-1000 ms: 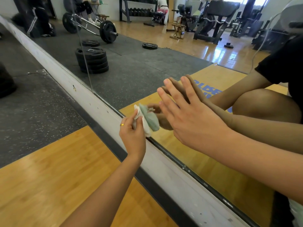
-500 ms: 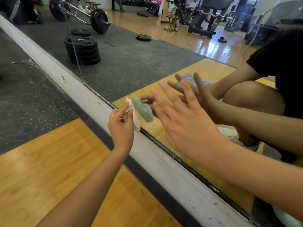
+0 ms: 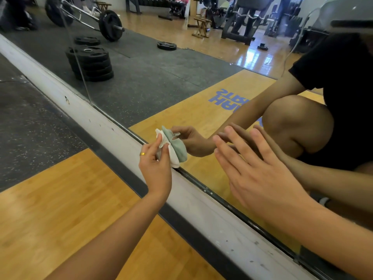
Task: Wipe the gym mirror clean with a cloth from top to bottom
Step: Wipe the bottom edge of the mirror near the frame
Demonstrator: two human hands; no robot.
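At the bottom edge of the mirror (image 3: 161,83), just above its white sill (image 3: 201,199), the left hand (image 3: 155,166) pinches a bunched cloth (image 3: 174,159) between thumb and fingers and presses it to the glass. The right hand (image 3: 260,174) is spread flat and holds nothing, its fingertips at or almost on the glass beside the cloth. With the cloth at the lowest strip, this section looks close to finished. Whether the panels further along are wiped can't be told.
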